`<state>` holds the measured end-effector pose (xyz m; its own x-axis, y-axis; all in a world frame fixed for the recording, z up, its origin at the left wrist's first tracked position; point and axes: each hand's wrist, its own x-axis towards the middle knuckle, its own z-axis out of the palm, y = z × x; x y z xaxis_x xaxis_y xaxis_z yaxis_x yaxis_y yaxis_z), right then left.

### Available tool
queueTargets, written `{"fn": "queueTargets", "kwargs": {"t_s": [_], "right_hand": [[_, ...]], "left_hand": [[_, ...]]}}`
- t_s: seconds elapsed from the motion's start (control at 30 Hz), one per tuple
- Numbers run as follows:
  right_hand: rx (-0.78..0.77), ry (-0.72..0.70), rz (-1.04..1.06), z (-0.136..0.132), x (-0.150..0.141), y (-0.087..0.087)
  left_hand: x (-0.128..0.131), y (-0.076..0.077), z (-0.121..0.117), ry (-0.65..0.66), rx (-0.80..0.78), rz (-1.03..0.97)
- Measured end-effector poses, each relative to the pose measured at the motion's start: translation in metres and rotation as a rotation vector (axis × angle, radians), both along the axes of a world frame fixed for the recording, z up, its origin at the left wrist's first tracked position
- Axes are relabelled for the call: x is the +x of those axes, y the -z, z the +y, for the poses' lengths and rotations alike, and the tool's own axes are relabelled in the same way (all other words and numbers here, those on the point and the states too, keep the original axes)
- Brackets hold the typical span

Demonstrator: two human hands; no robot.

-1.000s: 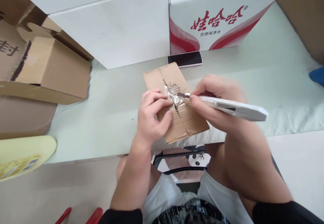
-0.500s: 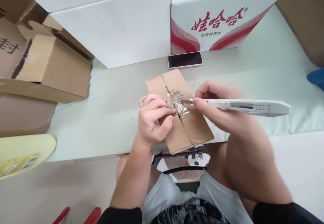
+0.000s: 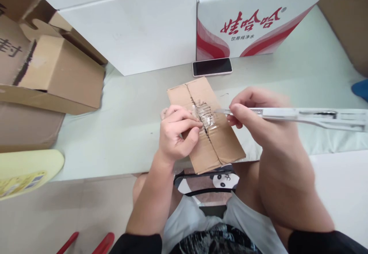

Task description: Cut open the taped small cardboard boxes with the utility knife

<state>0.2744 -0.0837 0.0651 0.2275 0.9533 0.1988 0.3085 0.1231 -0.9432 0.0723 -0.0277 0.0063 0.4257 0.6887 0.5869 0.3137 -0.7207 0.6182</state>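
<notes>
A small brown cardboard box (image 3: 227,141) lies tilted at the table's front edge, with a dark seam along its top. Crumpled clear tape (image 3: 207,117), wrinkled and torn-looking, crosses the middle of that seam. My left hand (image 3: 181,131) is closed over the box's left side, its curled fingertips resting beside the tape; whether they also pinch some tape is hidden. In my right hand (image 3: 255,112) is a white utility knife (image 3: 287,114), gripped near its front end. Its blade points left over the box, just right of the tape, and the handle looks smeared by motion.
Behind the box, a phone (image 3: 212,67) lies on the pale green cloth (image 3: 135,104). A white carton (image 3: 138,35) and a red-and-white water carton (image 3: 244,28) stand at the back. Open brown cartons (image 3: 77,74) fill the left, near a yellow object (image 3: 31,171).
My right hand has drawn the knife to the right, lifting its blade from the tape. The handle now reaches the right frame edge. My left hand stays on the box.
</notes>
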Motion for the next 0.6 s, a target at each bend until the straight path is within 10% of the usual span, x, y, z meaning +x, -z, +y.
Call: {"fn": "queueTargets", "kwargs": {"t_s": [0.6], "right_hand": [[0.146,0.126,0.114,0.001,0.001,0.01]], "left_hand": [[0.009,0.0,-0.01,-0.057,-0.015,0.106]]}}
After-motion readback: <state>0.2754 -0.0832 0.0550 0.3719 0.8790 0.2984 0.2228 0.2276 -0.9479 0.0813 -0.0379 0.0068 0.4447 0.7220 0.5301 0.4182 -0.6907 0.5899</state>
